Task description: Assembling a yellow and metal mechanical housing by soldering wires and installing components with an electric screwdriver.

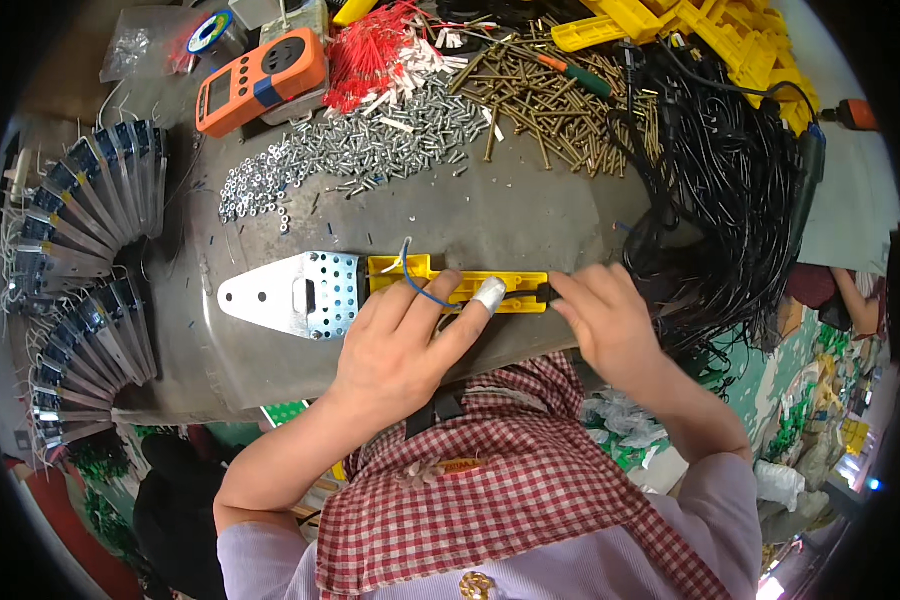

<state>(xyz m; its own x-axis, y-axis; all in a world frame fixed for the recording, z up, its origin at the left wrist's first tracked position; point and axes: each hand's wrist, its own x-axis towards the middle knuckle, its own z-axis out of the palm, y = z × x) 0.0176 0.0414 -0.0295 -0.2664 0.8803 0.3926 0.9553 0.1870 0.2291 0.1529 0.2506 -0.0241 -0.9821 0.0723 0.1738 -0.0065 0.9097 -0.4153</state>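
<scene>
A slim, yellow, trough-like housing (510,279) lies at frame centre beside a tapering, hole-punched silver plate (285,288). The left hand (395,345) covers part, grip unclear; the right hand (612,325) pinches a black cable (543,292).

Tabletop (530,210): matt grey, scuffed. Yellow housing (412,264) by near edge: smooth plastic, slight sheen. Plate (275,296) left of it: bright smooth metal. Far edge: silvery metal screws (390,140), brassy metal bolts (540,100), orange plastic meter (255,85). Right edge: black plastic-sheathed cables (730,200), faint gloss.
</scene>
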